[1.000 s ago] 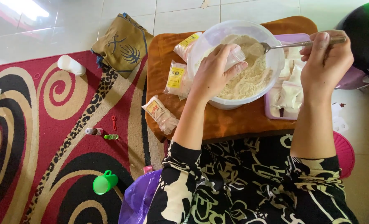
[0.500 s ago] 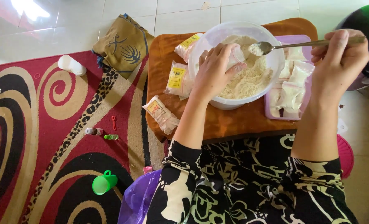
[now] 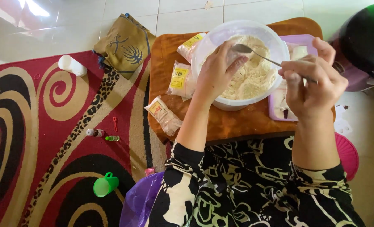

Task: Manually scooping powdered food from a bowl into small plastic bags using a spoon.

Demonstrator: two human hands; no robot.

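L hand [image 3: 217, 71] gripping white bowl [image 3: 208, 46] rim; R hand [image 3: 311, 84] pinched on spoon [image 3: 254, 52] over flour [image 3: 250, 77]; bowl on wooden board [image 3: 237, 124].

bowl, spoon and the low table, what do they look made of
Bowl: probably plastic, its milky wall lets light through. Spoon, held in the right hand: metal by the look, thin, grey and shiny. Table: seems wood, orange-brown with a smooth satin surface, though a laminate top could look the same.
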